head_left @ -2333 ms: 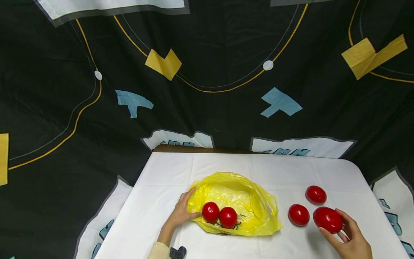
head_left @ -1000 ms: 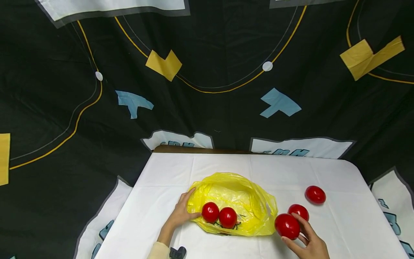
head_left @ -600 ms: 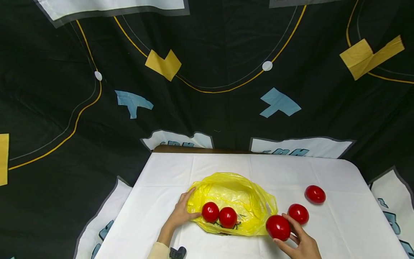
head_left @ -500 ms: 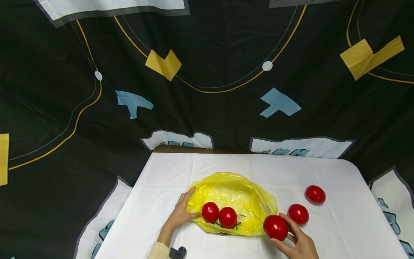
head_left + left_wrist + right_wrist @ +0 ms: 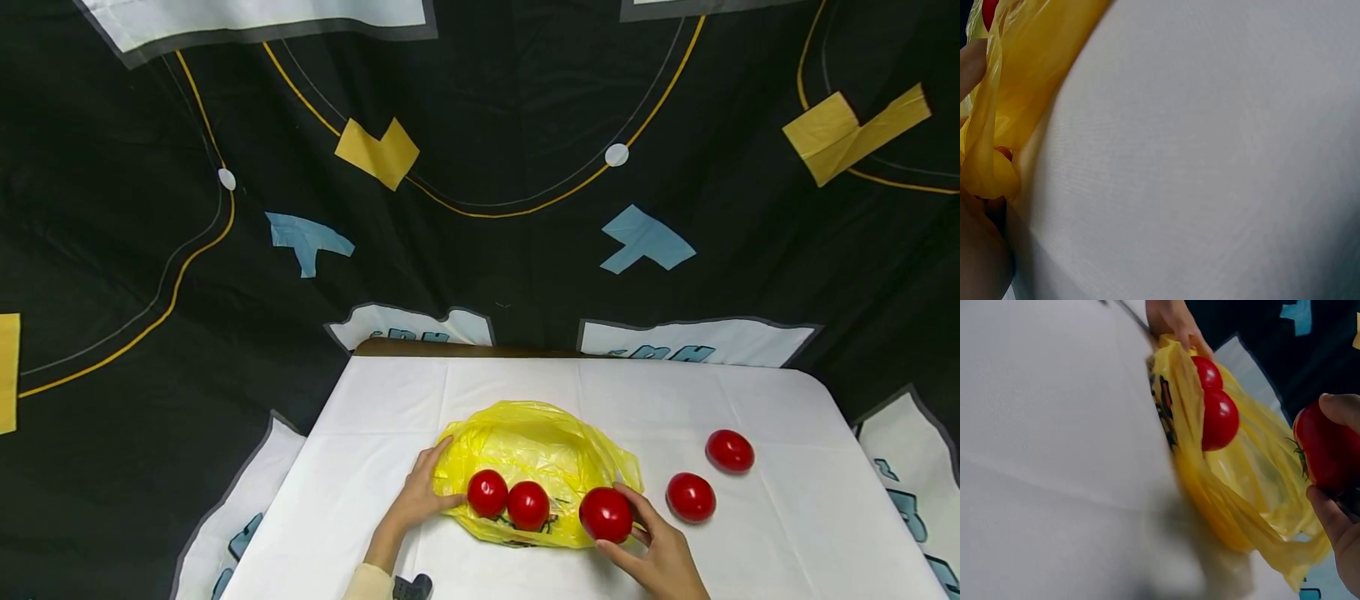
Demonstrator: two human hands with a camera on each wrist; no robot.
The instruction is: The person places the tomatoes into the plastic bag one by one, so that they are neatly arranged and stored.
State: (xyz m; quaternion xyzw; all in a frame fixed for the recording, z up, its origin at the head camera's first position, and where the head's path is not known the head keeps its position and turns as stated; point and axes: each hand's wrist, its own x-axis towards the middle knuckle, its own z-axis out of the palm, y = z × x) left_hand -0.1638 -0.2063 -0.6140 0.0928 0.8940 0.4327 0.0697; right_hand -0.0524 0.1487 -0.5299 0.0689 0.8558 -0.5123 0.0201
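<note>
A yellow plastic bag (image 5: 555,450) lies spread with its mouth wide on the white table. Two red tomatoes (image 5: 487,493) (image 5: 528,506) sit side by side in it at the left. My left hand (image 5: 422,492) holds the bag's left edge; in the left wrist view bag film (image 5: 982,144) lies between the fingers. My right hand (image 5: 652,546) grips another red tomato (image 5: 606,515) over the bag's right front part, thumb and fingers on its sides. Its green stem leaves show in the right wrist view. Two more tomatoes (image 5: 730,452) (image 5: 691,497) rest on the table to the right.
A white cloth covers the table (image 5: 780,550). A small dark object (image 5: 412,587) sits by the left sleeve at the front edge. Behind the table hangs a black curtain (image 5: 480,275) with yellow and blue patches.
My right hand has carried the tomato leftward from the right side of the table to above the bag's right part. The left hand has stayed at the bag's edge.
</note>
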